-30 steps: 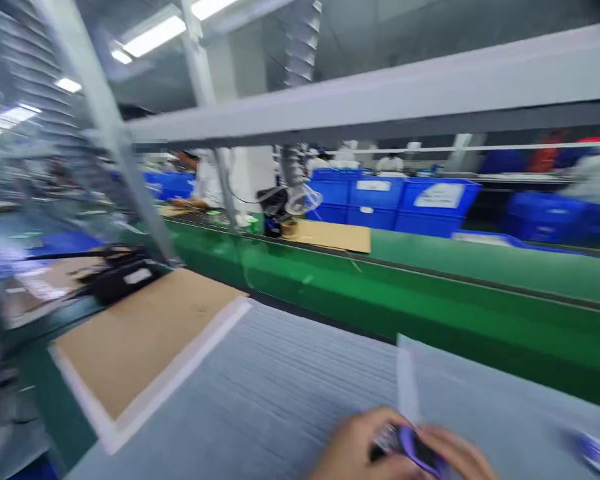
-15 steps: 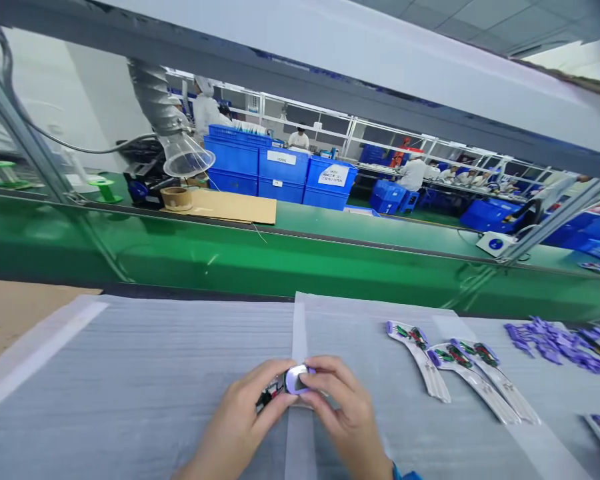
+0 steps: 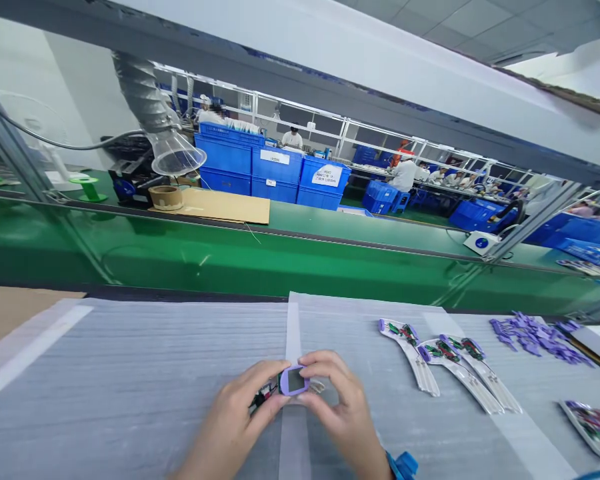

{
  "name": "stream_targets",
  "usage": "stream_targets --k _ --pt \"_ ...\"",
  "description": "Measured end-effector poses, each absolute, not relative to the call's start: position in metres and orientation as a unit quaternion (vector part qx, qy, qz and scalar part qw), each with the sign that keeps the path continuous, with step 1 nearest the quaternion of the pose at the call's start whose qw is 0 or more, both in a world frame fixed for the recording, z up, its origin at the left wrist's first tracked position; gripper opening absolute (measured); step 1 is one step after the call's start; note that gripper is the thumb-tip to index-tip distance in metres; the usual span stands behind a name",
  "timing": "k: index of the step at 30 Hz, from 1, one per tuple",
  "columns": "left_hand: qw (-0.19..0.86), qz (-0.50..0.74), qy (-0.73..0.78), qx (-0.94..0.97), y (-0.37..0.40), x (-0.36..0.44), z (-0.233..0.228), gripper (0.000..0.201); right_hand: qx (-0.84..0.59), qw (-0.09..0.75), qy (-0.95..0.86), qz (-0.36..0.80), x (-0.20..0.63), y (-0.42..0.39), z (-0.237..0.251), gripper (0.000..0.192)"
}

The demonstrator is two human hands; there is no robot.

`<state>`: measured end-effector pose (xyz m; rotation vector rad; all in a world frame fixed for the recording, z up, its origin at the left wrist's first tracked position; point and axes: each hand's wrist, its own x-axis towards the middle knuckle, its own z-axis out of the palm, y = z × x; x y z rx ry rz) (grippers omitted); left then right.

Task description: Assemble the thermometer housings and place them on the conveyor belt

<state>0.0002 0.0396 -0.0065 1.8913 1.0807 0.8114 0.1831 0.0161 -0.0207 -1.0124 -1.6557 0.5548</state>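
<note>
Both my hands grip a small purple-framed display unit (image 3: 295, 381) with a dark rectangular screen facing up towards me. My left hand (image 3: 237, 410) pinches its left end, where dark parts and red wires show between thumb and fingers. On the opposite side, my right hand (image 3: 340, 403) is closed on the right edge with thumb and fingertips. Part of a pale casing peeks out behind the right fingers. Right of my hands lie white curved device halves (image 3: 414, 360) with purple ends, green boards and wires.
Purple plastic parts (image 3: 535, 337) are heaped at the right. A tray of wired parts (image 3: 587, 430) sits at the right edge, with what looks like another person's fingers on it. Behind the mat (image 3: 155, 373) runs a green panel (image 3: 240, 267); blue bins (image 3: 275, 170) stand beyond.
The right-hand finger that lay over the screen has lifted to the edge, baring the dark screen. The view has turned slightly right, and fingers have appeared at the tray.
</note>
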Motion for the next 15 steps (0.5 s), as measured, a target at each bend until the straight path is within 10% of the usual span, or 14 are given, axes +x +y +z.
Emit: stream_targets --k 15 --pt "0.351 0.285 0.404 0.795 0.032 0.004 -0.003 0.022 -0.455 0.49 -0.708 0.227 0.179 0.012 -0.006 0.016"
